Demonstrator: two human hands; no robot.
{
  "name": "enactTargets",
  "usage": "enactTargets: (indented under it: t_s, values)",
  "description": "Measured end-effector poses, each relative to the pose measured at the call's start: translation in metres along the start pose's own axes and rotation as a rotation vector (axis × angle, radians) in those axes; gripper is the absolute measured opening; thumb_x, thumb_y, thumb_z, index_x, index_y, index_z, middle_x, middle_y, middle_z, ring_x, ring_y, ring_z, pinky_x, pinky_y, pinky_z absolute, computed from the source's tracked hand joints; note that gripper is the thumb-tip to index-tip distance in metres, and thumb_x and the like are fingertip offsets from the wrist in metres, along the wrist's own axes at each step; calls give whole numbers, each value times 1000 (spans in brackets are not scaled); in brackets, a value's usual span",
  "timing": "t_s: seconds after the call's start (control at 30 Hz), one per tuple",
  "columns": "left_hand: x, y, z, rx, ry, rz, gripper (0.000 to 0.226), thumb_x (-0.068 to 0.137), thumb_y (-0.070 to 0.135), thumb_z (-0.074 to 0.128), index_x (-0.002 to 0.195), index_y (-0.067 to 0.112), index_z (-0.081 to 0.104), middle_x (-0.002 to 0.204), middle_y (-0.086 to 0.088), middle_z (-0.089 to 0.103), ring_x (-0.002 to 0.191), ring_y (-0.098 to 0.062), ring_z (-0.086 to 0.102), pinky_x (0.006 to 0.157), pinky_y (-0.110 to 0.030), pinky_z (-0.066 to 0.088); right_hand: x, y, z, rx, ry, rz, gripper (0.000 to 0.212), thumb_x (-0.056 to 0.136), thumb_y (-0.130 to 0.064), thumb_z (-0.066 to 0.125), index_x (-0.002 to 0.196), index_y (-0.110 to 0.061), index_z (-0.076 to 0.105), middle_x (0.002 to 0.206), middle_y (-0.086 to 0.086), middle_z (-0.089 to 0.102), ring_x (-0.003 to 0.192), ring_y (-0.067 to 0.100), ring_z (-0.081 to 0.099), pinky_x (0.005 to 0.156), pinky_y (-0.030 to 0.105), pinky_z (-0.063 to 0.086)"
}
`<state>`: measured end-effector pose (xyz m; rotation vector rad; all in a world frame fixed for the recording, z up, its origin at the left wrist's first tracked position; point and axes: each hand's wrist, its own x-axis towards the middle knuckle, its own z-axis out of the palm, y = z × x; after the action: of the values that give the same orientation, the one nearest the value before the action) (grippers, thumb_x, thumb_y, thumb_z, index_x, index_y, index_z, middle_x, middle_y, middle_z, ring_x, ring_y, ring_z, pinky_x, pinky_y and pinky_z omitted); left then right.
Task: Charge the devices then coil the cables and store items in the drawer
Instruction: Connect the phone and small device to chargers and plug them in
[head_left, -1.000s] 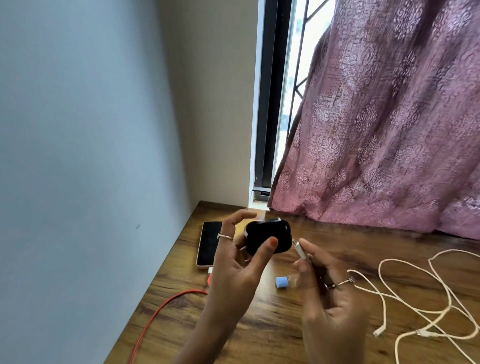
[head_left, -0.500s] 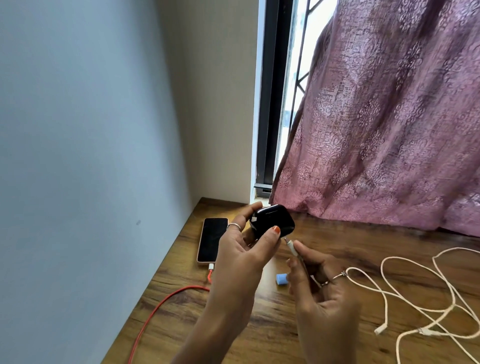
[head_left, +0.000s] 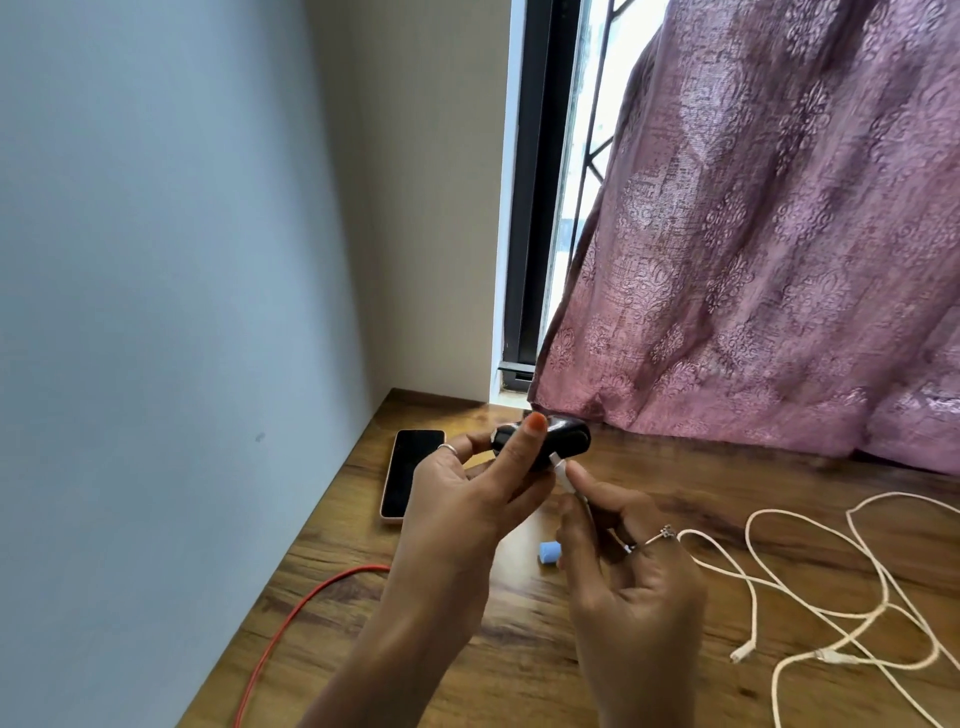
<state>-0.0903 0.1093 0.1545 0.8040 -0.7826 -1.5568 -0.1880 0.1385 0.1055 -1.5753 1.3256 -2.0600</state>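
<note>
A: Cam setup?
B: Single head cam on me, wide-angle, looking forward and down at the tabletop (head_left: 675, 478)'s far-left corner. Close: my left hand (head_left: 457, 509) and right hand (head_left: 623, 561) fill the lower centre. Wall left, curtain (head_left: 779, 234) right. No second view.

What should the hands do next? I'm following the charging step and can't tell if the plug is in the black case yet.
Probably push the white plug a little further into the black case. The right hand pinches the plug with its tip at the case's edge, and the left hand grips the case steady. Whether it is fully seated can't be told.
</note>
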Motion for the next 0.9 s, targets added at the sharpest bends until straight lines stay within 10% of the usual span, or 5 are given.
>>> enactTargets:
  t_s: [0.2,0.43,0.9]
  values:
    - [-1,2,1,-49,-32,-109,56,76,37,67,114,-4,61,105,-21,70,99,-28,69,80,-25,57,5,-5,-1,-104,-17,-189,20,84,-5,64,101,-14,69,103,-10,70,96,6,68,70,36,59]
    - [-4,4,2,-91,-44,-92,46,77,35,66,105,-2,63,97,-16,74,89,-21,72,67,-18,56,15,-15,-6,-247,18,-183,19,77,-3,67,94,-9,71,85,-9,67,79,-5,62,69,-1,42]
    - [-4,3,8,110,-30,98,48,71,15,70,115,4,57,92,-13,75,90,-23,72,75,-26,58,22,-21,-17,-397,-131,-134,29,71,9,74,95,-8,72,75,1,64,67,8,53,61,-3,36]
